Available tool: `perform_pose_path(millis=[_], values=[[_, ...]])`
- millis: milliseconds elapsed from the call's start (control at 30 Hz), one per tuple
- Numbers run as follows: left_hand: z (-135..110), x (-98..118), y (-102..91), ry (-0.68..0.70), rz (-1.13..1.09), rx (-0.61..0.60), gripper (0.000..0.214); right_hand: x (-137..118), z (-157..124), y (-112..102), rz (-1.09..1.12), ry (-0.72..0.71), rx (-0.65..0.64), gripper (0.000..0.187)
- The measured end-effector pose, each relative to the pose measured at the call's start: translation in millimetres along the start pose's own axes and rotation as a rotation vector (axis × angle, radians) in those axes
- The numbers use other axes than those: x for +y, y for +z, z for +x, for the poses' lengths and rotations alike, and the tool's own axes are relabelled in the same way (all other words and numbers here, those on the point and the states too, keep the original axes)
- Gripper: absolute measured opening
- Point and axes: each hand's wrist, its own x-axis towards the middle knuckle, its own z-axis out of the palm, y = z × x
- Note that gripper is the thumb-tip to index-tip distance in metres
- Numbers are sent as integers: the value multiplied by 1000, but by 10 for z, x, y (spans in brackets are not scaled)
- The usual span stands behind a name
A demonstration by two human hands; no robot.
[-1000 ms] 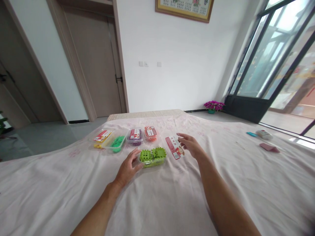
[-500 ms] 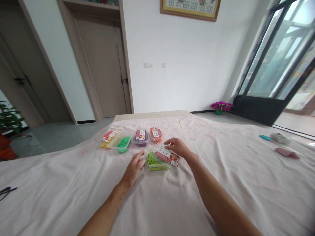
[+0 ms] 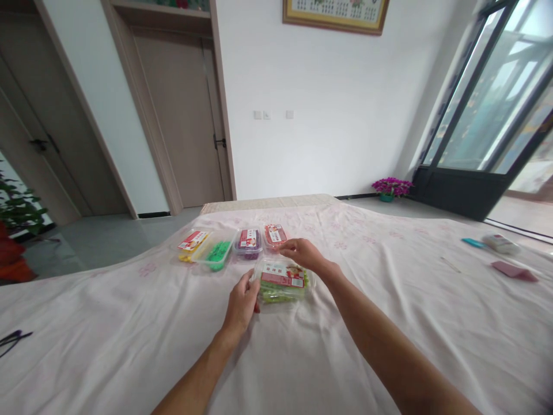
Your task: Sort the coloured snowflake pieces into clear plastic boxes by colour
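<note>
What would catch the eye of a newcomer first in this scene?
Probably the clear box of light-green pieces on the pale cloth, with the left hand at its left side and the right hand near its far edge. Next come the box of purple pieces and the bright green pieces, farther back and left. Beyond the cloth, magenta flowers stand near the glass door.

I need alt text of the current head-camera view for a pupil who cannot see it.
A left hand touches the side of a clear box of light-green pieces with a labelled lid over it; the right hand is near its far edge. Beyond, on a pale cloth, sit boxed yellow pieces, green pieces, purple pieces and red-orange pieces.
</note>
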Motion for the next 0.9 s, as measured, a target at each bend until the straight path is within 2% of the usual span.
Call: perform_pose_path(millis=[133, 267, 500, 600, 733, 900], values=[[-41, 0, 46, 17, -15, 37, 69, 198, -257, -120, 118, -14, 12, 38], [-91, 59, 60, 28, 67, 38, 68, 340, -452, -39, 122, 36, 63, 46], [-180, 214, 28, 3, 243, -30, 46, 426, -302, 111, 139, 224, 130, 47], [-192, 230, 42, -60, 117, -78, 39, 452, -290, 93, 164, 249, 147, 49], [-226, 277, 83, -229, -162, -143, 40, 438, -362, 30, 246, 302, 114, 51], [-249, 336, 91, -331, -274, -146, 37, 393, -441, 32, 466, 391, 61, 51]])
